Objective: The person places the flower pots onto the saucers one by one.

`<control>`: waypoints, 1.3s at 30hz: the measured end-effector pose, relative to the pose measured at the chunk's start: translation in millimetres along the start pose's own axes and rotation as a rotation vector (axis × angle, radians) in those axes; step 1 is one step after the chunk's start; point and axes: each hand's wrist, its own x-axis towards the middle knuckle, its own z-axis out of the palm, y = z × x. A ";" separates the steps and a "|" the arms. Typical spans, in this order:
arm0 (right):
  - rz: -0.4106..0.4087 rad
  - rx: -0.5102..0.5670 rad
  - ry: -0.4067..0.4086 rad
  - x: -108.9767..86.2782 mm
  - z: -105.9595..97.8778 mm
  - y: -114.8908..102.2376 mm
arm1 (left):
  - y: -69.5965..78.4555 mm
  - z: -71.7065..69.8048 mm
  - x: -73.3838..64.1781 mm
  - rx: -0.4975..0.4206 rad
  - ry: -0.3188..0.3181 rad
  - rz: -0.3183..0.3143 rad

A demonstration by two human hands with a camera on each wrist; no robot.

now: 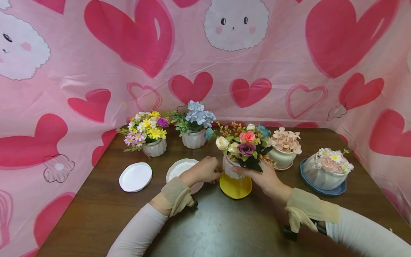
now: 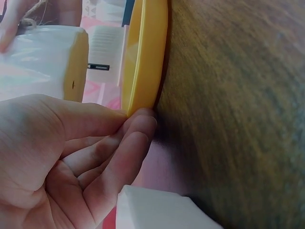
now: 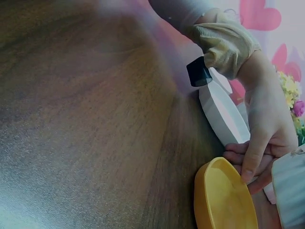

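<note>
My right hand (image 1: pixel 269 180) grips a white ribbed flowerpot (image 1: pixel 230 168) with red, purple and cream artificial roses (image 1: pixel 247 141). The pot is held over a yellow saucer (image 1: pixel 237 189) on the table, and in the left wrist view its base is apart from the saucer. With thumb and fingertips, my left hand (image 2: pixel 71 152) pinches the rim of that yellow saucer (image 2: pixel 148 57). The right wrist view shows the same left hand (image 3: pixel 269 129) at the saucer's edge (image 3: pixel 228 195). Beside and partly behind the left forearm lies a white scalloped saucer (image 1: pixel 179 167).
Another white saucer (image 1: pixel 135 177) lies at left. Behind stand a pot of yellow and pink daisies (image 1: pixel 155 148) and a pot of blue flowers (image 1: pixel 193 139). To the right, a peach-flowered pot (image 1: pixel 282 158) and a daisy-and-rose pot (image 1: pixel 324 175) on a blue saucer (image 1: pixel 334 191) stand close.
</note>
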 end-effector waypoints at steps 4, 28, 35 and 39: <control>-0.004 -0.004 0.008 -2.2 -0.1 1.1 | 0.7 -0.2 -0.8 0.010 0.006 0.006; 0.016 0.043 0.005 -12.5 -0.6 7.6 | 2.3 -0.3 -1.7 0.005 0.000 0.026; -0.016 -0.002 -0.019 -15.2 -1.6 8.8 | 2.6 -2.0 -2.0 -0.005 -0.005 0.019; -0.028 -0.029 -0.032 -16.3 -0.3 9.8 | 1.9 -1.5 -1.7 -0.010 -0.007 0.014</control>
